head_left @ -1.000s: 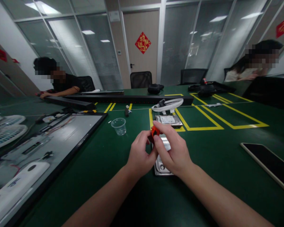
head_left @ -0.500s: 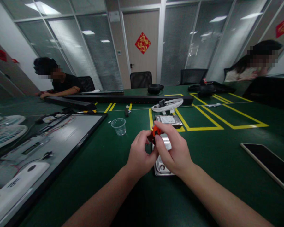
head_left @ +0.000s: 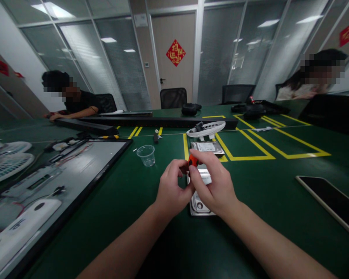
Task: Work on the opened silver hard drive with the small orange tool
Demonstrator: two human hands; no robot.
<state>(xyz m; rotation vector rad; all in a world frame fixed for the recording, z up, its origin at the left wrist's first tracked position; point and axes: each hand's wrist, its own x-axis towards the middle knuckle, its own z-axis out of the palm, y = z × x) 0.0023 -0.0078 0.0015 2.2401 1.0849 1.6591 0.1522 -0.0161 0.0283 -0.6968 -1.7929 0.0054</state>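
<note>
Over a silver hard drive [head_left: 202, 207], my right hand [head_left: 216, 180] is closed with thumb and fingers on the orange-and-black handle of a screwdriver [head_left: 193, 161]. The handle stands roughly upright; its shaft and tip are hidden by my hands. My left hand [head_left: 173, 188] is also closed, its fingers curled together around the lower end of the tool, just left of the handle. I cannot see what exactly its fingertips pinch. Both hands cover the middle and left side of the drive. A second hard drive [head_left: 211, 148] lies just behind.
A clear plastic cup [head_left: 147, 156] stands left of my hands. Behind the second drive is a white fan grille [head_left: 212, 128]. A large flat panel [head_left: 95, 159] with parts on it fills the left. At right lies a phone [head_left: 328, 201]. Two people sit across the table.
The screwdriver handle has turned a little between my right fingers, showing a different part of its orange and black pattern. My hands have otherwise barely shifted.
</note>
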